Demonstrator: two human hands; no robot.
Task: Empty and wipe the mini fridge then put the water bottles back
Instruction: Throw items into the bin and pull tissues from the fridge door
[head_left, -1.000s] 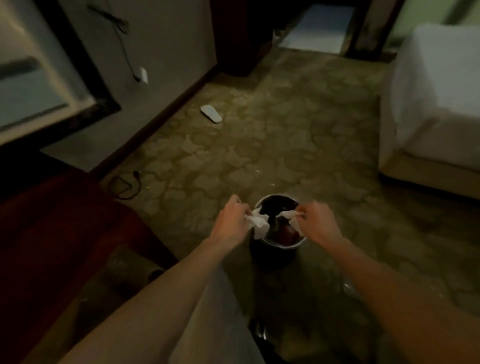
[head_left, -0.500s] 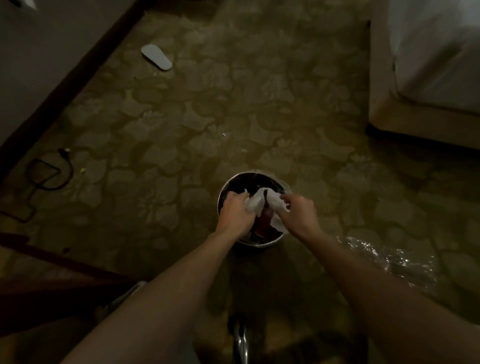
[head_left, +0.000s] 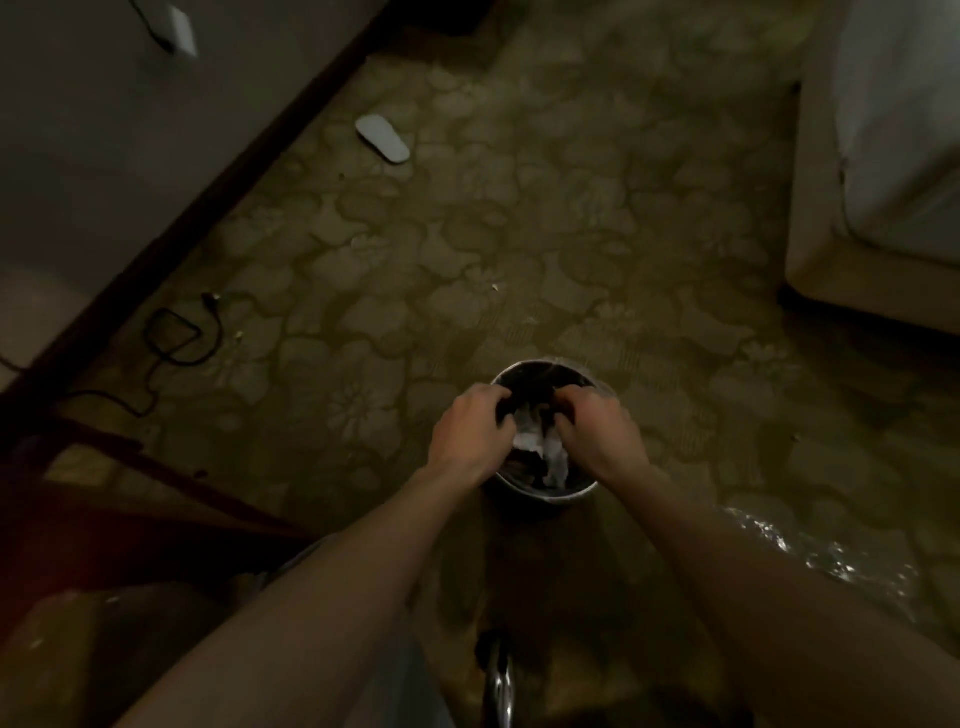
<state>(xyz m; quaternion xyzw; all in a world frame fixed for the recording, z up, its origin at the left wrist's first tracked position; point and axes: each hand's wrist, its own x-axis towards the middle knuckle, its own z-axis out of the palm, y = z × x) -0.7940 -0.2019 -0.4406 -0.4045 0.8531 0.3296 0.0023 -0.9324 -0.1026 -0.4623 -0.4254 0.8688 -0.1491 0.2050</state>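
A small round waste bin (head_left: 545, 493) with a metal rim stands on the patterned carpet. Crumpled white tissue (head_left: 537, 448) lies in its mouth on dark rubbish. My left hand (head_left: 470, 436) and my right hand (head_left: 597, 434) are both over the bin with fingers curled down into it, pressing on the tissue. Whether the fingers still grip the tissue is hidden. No fridge or water bottles are in view.
A white slipper (head_left: 383, 138) lies on the carpet near the wall. A black cable (head_left: 176, 338) curls by the dark skirting. A bed corner (head_left: 872, 208) fills the right. Shiny clear plastic (head_left: 821, 556) lies at lower right. A chrome piece (head_left: 501, 686) sits below.
Both hands held torn white tissue above the bin, then came together and pushed it down into the bin. The view tilted down toward the floor.
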